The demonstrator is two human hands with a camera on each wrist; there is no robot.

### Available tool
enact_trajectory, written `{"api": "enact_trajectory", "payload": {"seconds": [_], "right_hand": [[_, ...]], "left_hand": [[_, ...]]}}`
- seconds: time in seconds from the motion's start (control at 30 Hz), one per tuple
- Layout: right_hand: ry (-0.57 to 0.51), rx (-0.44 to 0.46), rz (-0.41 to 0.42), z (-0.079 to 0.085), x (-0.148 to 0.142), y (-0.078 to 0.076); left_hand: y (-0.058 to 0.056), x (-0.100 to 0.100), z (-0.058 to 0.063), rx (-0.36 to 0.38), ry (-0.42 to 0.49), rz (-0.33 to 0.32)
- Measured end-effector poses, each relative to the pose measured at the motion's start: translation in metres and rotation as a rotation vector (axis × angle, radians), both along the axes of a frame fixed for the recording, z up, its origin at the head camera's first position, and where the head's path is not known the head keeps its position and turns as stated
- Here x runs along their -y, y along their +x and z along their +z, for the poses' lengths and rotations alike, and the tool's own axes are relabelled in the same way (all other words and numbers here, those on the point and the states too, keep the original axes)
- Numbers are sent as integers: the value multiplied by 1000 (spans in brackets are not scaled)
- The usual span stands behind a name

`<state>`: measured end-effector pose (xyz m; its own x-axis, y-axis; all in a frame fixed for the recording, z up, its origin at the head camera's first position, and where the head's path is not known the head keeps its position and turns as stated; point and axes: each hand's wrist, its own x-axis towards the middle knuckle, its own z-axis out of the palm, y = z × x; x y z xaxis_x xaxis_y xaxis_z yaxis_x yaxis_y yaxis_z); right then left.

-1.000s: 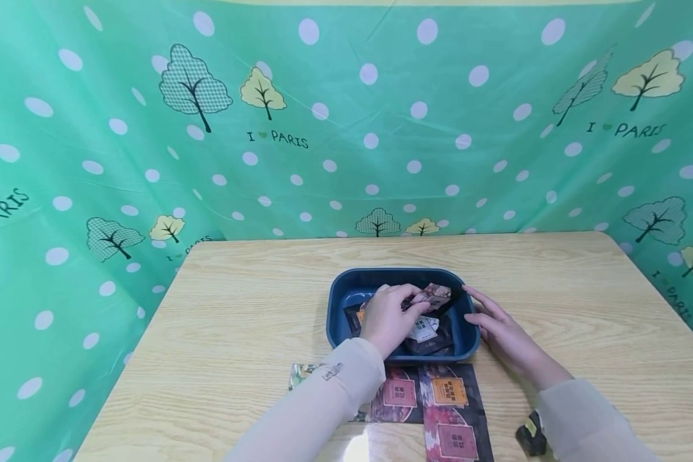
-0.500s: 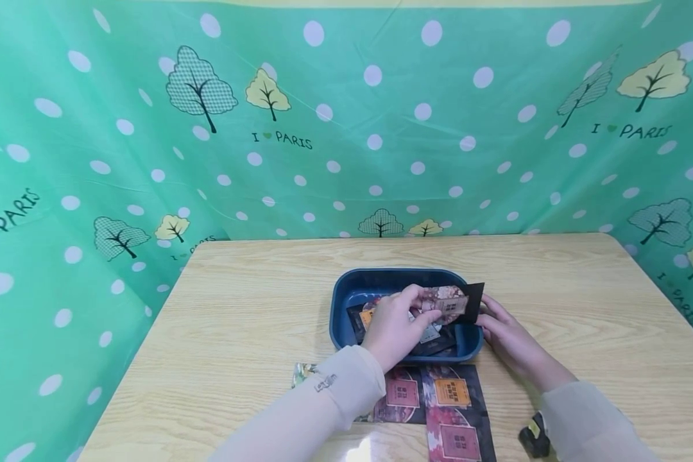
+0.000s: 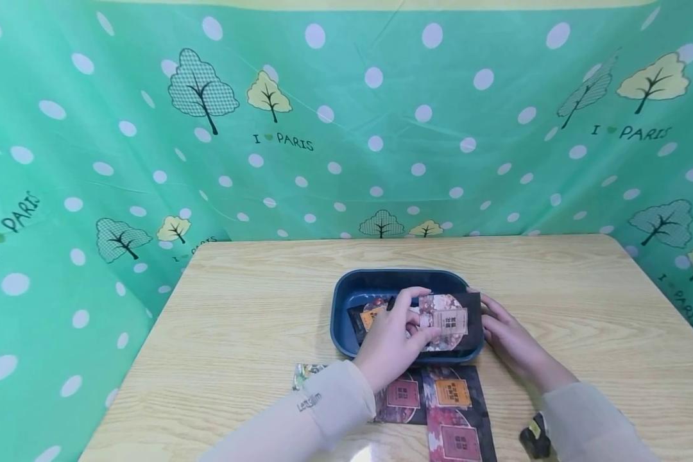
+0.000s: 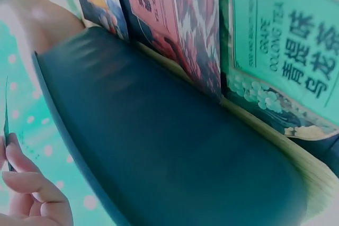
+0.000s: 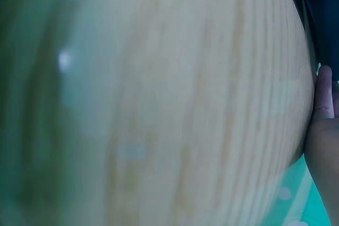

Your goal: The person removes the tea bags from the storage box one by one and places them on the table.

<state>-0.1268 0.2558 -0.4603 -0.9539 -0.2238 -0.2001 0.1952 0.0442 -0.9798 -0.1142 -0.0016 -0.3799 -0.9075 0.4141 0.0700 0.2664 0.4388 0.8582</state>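
Note:
My left hand (image 3: 395, 333) pinches the left end of a dark tea packet (image 3: 450, 321) with a floral print and pale pink label. The packet is held face up over the right half of a dark blue bin (image 3: 404, 280). In the left wrist view, that packet shows edge-on as a thin dark strip (image 4: 6, 125) between finger and thumb. My right hand (image 3: 505, 333) holds the bin's right rim, its fingertips partly hidden behind the packet. More packets lie inside, one with an orange label (image 3: 371, 317).
Before the bin, packets lie in rows: one red-labelled (image 3: 403, 393), one orange-labelled (image 3: 453, 391), another red-labelled (image 3: 459, 443). A green-labelled oolong tea packet (image 4: 280, 41) is half covered by my left sleeve. A small black object (image 3: 534, 436) sits by my right sleeve. Green polka-dot cloth surrounds the table.
My left hand has lifted the pink-labelled packet from inside the bin and turned it flat, face up, toward the right rim. My right hand stays at the rim.

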Motion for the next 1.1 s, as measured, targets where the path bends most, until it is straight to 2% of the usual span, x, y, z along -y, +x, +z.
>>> {"api": "enact_trajectory", "payload": {"seconds": [0.27, 0.53, 0.63, 0.83, 1.0, 1.1], "right_hand": [[23, -10, 5, 2, -2, -1], [59, 29, 1, 6, 0, -2], [60, 36, -3, 7, 2, -2], [57, 20, -5, 5, 3, -2], [49, 17, -7, 5, 4, -1], [66, 33, -11, 5, 4, -1]], "left_hand": [[12, 7, 2, -12, -32, -65], [27, 19, -2, 59, -29, -125], [34, 24, -6, 76, -34, -130], [50, 36, -16, 43, -61, -127], [57, 45, -21, 31, -52, -142], [60, 49, -22, 66, -40, -150]]}}
